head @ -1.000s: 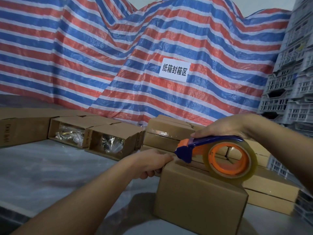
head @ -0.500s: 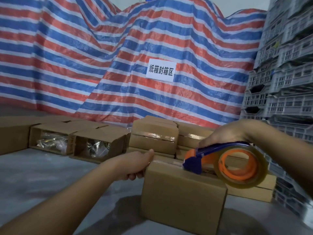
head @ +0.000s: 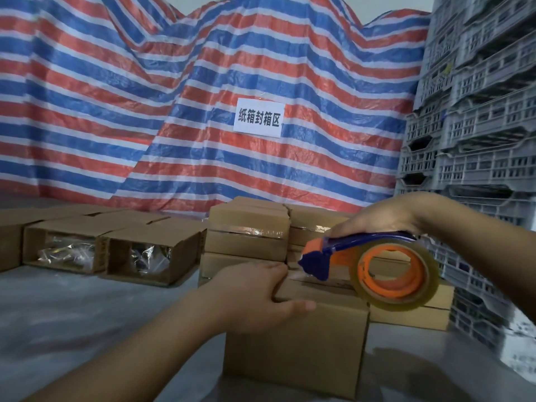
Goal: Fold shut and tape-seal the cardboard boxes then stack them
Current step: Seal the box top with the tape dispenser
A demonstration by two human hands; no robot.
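Box: plain brown cardboard box point(head: 295, 340), likely light, stiff-walled; steady it at the top edge.
Left hand point(head: 255, 297): grips box corner.
Right hand point(head: 380, 219): holds blue-and-orange tape dispenser point(head: 374, 265).

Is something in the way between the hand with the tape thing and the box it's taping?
Nothing visible is. The right hand grips the tape dispenser, whose blue nose sits right at the top of the front box. The left hand holds that box's left top edge, beside the nose, not under it.
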